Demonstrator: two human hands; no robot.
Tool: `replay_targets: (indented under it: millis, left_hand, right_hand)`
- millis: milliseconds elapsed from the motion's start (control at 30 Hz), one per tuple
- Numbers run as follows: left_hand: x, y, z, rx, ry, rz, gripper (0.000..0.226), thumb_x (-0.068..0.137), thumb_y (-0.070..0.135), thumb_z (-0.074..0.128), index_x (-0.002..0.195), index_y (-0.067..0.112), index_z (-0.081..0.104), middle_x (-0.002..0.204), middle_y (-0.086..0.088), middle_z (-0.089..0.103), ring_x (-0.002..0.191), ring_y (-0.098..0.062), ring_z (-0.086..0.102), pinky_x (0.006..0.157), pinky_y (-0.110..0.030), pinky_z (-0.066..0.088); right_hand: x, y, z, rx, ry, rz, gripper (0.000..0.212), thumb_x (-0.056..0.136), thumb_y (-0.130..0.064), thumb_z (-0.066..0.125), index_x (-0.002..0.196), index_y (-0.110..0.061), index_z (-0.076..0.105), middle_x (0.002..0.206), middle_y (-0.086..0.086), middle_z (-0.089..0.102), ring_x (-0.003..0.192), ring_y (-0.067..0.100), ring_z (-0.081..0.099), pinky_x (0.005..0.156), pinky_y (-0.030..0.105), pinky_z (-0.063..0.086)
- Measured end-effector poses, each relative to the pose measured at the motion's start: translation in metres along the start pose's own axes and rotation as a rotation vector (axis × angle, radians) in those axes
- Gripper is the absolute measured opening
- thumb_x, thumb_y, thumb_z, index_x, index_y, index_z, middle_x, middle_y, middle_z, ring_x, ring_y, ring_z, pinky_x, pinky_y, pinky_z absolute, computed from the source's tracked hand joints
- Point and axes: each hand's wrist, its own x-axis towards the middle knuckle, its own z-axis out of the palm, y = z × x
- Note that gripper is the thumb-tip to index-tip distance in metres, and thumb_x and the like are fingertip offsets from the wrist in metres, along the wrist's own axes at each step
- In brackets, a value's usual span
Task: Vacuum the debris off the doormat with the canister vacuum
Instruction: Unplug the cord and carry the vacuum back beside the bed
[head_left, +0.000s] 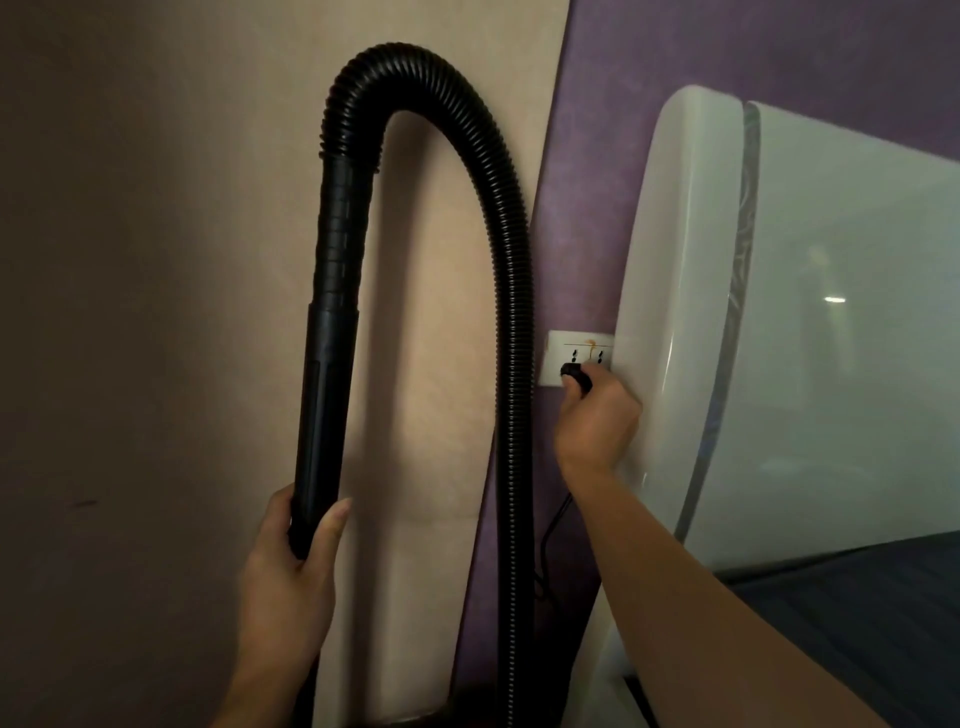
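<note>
Beige wall (130, 260): fills the left side; plain and in dim light
Left hand (291, 561): low in the view, raised in front of the beige wall; fingers and thumb wrapped round the bottom end of the wand, thumb on its right side
Wand (324, 395): rigid black tube of the vacuum; held nearly upright, leaning slightly right towards its top; its ribbed upper cuff joins the hose
Hose (514, 415): black and corrugated; climbs from the cuff, bends over in a tight arch near the top of the view, then drops in a long line to the bottom edge, between the wand and the right hand
Cord (553, 525): thin and black; hangs from below the right wrist, just right of the hose
Socket plate (556, 348): white, on the purple wall (623, 78), tucked against the white panel
Plug (574, 375): black; against the lower part of the plate; whether its pins are seated cannot be told
Right hand (597, 421): fingers curled round the plug, back of the hand to the camera
White panel (831, 312): glossy and curved; fills the right side; a dark surface (857, 597) lies below it
</note>
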Motion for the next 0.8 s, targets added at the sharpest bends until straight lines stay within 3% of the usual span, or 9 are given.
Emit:
replay_targets:
  millis: [200, 333, 400, 500, 600, 700, 800]
  left_hand:
    - [0.005, 0.002, -0.008, 0.015, -0.017, 0.039, 0.02, 0.097, 0.031, 0.063, 0.112, 0.019, 0.061, 0.088, -0.002, 0.068, 0.084, -0.018, 0.065, 0.065, -0.029, 0.045]
    - [0.005, 0.009, -0.01, 0.007, -0.069, 0.024, 0.02, 0.097, 0.033, 0.061, 0.113, 0.021, 0.059, 0.088, 0.0, 0.067, 0.082, -0.013, 0.065, 0.065, -0.031, 0.048]
    - [0.004, 0.012, -0.011, -0.015, -0.116, 0.008, 0.021, 0.097, 0.034, 0.061, 0.113, 0.021, 0.058, 0.091, 0.001, 0.067, 0.086, -0.014, 0.066, 0.069, -0.034, 0.051]
    - [0.003, 0.015, -0.014, -0.008, -0.208, -0.016, 0.021, 0.093, 0.04, 0.062, 0.106, 0.023, 0.058, 0.091, 0.002, 0.066, 0.084, -0.009, 0.068, 0.072, -0.031, 0.051]
    - [-0.006, 0.019, -0.019, -0.033, -0.283, -0.02, 0.019, 0.093, 0.038, 0.061, 0.104, 0.023, 0.061, 0.087, 0.001, 0.068, 0.077, -0.007, 0.067, 0.072, -0.022, 0.051]
    - [-0.02, 0.026, -0.024, -0.026, -0.294, -0.013, 0.014, 0.098, 0.028, 0.061, 0.104, 0.015, 0.063, 0.087, 0.0, 0.066, 0.079, -0.006, 0.066, 0.071, -0.014, 0.05]
    - [-0.03, 0.03, -0.031, 0.007, -0.279, -0.005, 0.023, 0.1, 0.029, 0.059, 0.11, 0.008, 0.061, 0.089, -0.002, 0.065, 0.079, -0.004, 0.065, 0.071, -0.012, 0.05]
  right_hand:
    - [-0.015, 0.009, -0.014, 0.093, 0.095, -0.022, 0.023, 0.095, -0.011, 0.07, 0.117, -0.003, 0.074, 0.105, 0.015, 0.077, 0.095, 0.032, 0.071, 0.082, 0.024, 0.044]
    - [-0.036, 0.017, -0.043, 0.209, 0.081, -0.055, 0.014, 0.094, -0.015, 0.072, 0.108, -0.011, 0.075, 0.095, 0.004, 0.076, 0.083, 0.019, 0.071, 0.078, 0.031, 0.056]
    - [-0.042, 0.015, -0.057, 0.329, 0.009, 0.016, 0.012, 0.094, -0.017, 0.073, 0.107, -0.016, 0.073, 0.093, -0.001, 0.075, 0.07, 0.015, 0.073, 0.064, 0.033, 0.062]
    - [-0.057, 0.018, -0.078, 0.413, -0.141, 0.078, 0.015, 0.094, -0.021, 0.073, 0.109, -0.02, 0.069, 0.1, -0.008, 0.071, 0.064, 0.01, 0.074, 0.044, 0.024, 0.055]
    - [-0.076, 0.026, -0.1, 0.485, -0.308, 0.057, 0.017, 0.094, -0.018, 0.074, 0.11, -0.016, 0.068, 0.1, -0.002, 0.074, 0.069, 0.014, 0.076, 0.051, 0.02, 0.056]
    - [-0.1, 0.034, -0.118, 0.587, -0.494, 0.031, 0.013, 0.095, -0.012, 0.071, 0.107, -0.011, 0.07, 0.083, 0.001, 0.076, 0.062, 0.016, 0.073, 0.063, 0.029, 0.062]
    - [-0.125, 0.037, -0.131, 0.658, -0.659, 0.01, 0.007, 0.097, -0.009, 0.065, 0.101, -0.013, 0.069, 0.076, 0.005, 0.075, 0.052, 0.017, 0.069, 0.054, 0.02, 0.055]
